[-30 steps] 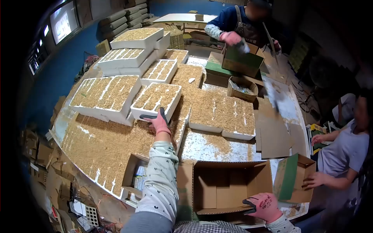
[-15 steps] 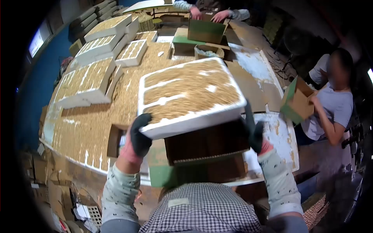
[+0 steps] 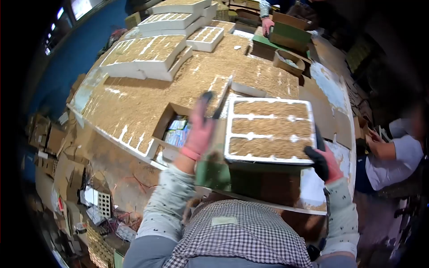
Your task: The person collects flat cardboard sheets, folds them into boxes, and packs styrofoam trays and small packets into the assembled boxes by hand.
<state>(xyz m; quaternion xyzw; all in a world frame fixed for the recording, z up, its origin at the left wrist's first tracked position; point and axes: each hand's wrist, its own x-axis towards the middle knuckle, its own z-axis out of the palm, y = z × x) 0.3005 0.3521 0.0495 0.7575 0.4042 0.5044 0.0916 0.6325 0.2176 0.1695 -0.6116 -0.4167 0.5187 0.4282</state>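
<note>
Find the white tray point(image 3: 268, 159), filled with straw-coloured grains, nearly level at the mouth of the green-and-brown carton point(image 3: 263, 181); cannot tell how deep. Judge it fairly light for its bulk, stiff yet brittle along the thin rim, apt to slip under smooth gloves and to shed grains if tipped. Take hold low on opposite side walls, never by the narrow dividers. Note the right hand point(image 3: 325, 163) grasping the tray's right side at the near corner, and the left hand point(image 3: 199, 133) released, fingers spread, beside the small box point(image 3: 166, 119) of packets point(image 3: 178, 129). Farther out, see stacked trays point(image 3: 158, 71) on the table point(image 3: 85, 94) and a co-worker's gloved hand point(image 3: 267, 26) beside another carton point(image 3: 289, 36).
</note>
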